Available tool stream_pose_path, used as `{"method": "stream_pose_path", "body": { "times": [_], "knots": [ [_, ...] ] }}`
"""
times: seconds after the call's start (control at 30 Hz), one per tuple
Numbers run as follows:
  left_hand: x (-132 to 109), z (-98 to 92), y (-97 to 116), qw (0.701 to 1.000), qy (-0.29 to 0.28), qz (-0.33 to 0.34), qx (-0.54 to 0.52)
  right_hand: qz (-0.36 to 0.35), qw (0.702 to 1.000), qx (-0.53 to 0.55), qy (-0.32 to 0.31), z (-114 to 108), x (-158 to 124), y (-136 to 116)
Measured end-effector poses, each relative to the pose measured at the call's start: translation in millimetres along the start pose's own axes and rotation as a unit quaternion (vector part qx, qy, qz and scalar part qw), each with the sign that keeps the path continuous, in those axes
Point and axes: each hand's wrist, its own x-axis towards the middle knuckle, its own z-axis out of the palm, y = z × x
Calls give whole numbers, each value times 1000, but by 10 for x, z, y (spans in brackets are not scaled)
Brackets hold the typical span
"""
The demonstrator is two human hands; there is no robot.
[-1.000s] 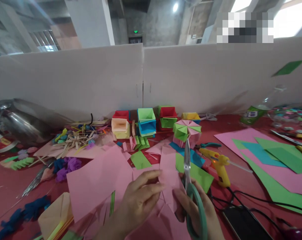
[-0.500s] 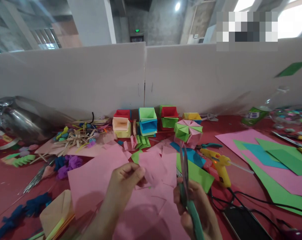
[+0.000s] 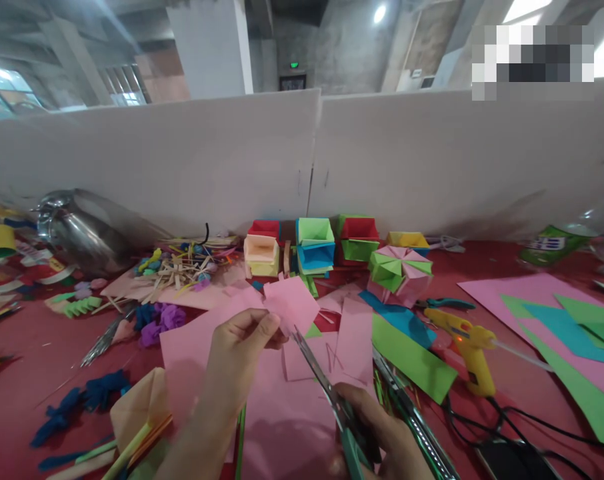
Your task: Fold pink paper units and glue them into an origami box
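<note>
Between nine and ten o'clock of the pink paper piece (image 3: 292,303), taken as dial centre for all positions except those given from a hand, a steel jug (image 3: 95,237) occupies the far left of the red surface (image 3: 12,407), near the pale partition (image 3: 192,160). Between eight and nine lies a dark blue fuzzy bundle (image 3: 82,403); at eight, a folded tan paper (image 3: 145,400); at nine, a purple bundle (image 3: 165,325); slightly above nine, a pile of craft sticks (image 3: 179,275). Left hand (image 3: 245,340): grip pinched, thumb against fingers, on the lower left edge of the pink paper piece, which projects from the fingertips toward one to two o'clock, raised above larger pink sheets. At one o'clock are folded paper boxes (image 3: 315,252). Scissors (image 3: 325,381): tips at the piece's six o'clock edge; contact cannot be determined. Right hand (image 3: 385,430), between four and five: grip closed around the scissors' green handles, blades directed toward ten to eleven o'clock from that hand. Between two and three stands a pink-and-green paper form (image 3: 401,275); just below three lies a yellow glue gun (image 3: 469,343).
</note>
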Motion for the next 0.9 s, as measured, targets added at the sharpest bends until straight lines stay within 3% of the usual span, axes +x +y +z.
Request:
{"method": "stream_pose_path", "body": {
  "times": [0.1,0.27,0.63,0.9],
  "knots": [
    [-31,30,-23,1000,-15,-6,16,1,1000,2,-21,1,4,3],
    [-63,58,-89,998,-47,-6,31,-18,998,26,60,107,-20,82],
    [-96,86,-29,999,-43,-4,17,23,995,77,54,171,-22,155],
    [-106,67,-7,998,-52,-10,25,-42,993,50,97,194,-45,123]
  ]
}}
